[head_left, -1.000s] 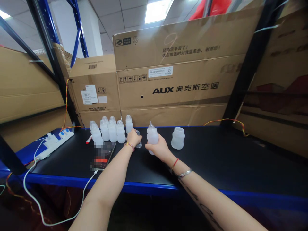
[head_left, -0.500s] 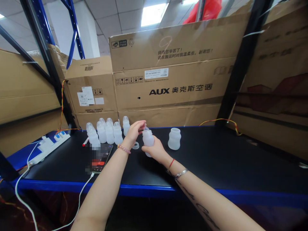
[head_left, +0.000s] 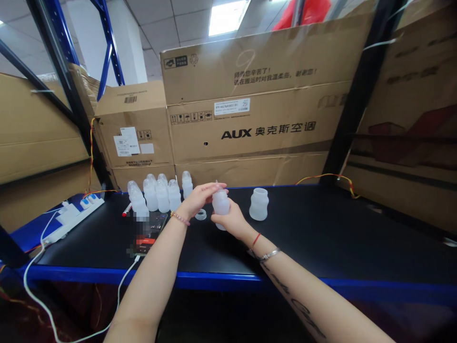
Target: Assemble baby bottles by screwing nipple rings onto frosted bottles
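A frosted white baby bottle stands upright between my hands over the black shelf. My right hand is wrapped round its body from the right. The fingers of my left hand close around its top, and a small nipple tip shows just above them; the collar is mostly hidden. Just right of my left wrist lies a loose white ring. An open bottle body, without a top, stands to the right. Several capped baby bottles are grouped at the left.
A phone with a charging cable lies left of my left forearm, beside a red-and-white marker. A power strip runs along the left end. Cardboard sheets wall the back, and a blue rail edges the front.
My left fingers have moved right and now curl over the bottle's top, where they were raised at its left side before. My right hand keeps its hold.
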`<state>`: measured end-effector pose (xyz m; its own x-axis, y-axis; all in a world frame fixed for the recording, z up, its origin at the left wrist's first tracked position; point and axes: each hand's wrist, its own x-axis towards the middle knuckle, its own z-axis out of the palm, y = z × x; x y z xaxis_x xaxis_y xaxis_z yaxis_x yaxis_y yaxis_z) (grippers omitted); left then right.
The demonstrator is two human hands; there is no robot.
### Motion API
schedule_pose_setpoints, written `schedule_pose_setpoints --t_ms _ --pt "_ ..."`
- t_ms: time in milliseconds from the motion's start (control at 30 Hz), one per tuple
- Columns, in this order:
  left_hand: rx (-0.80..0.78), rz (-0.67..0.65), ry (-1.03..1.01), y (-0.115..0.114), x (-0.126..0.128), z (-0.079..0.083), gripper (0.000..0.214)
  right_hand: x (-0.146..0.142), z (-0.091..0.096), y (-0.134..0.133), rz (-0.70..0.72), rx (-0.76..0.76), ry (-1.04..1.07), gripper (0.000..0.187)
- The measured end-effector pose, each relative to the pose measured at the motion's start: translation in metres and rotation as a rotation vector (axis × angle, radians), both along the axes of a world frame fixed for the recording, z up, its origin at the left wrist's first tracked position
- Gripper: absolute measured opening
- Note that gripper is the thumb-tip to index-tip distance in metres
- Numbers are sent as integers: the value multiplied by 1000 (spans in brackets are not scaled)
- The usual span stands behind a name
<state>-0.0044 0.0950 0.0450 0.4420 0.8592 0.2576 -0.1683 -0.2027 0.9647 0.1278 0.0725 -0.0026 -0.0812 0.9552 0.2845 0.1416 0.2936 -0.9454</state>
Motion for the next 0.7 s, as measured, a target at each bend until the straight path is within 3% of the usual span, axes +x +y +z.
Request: schedule_pose_setpoints --t_ms 233,433,700 --pt "61 43 33 1 0 -2 45 3 2 2 28 -31 -2 35" --pt "101 0 60 0 -2 -2 51 7 5 2 109 -83 53 34" --pt "69 209 32 3 19 -16 52 5 7 -2 154 -275 111 26"
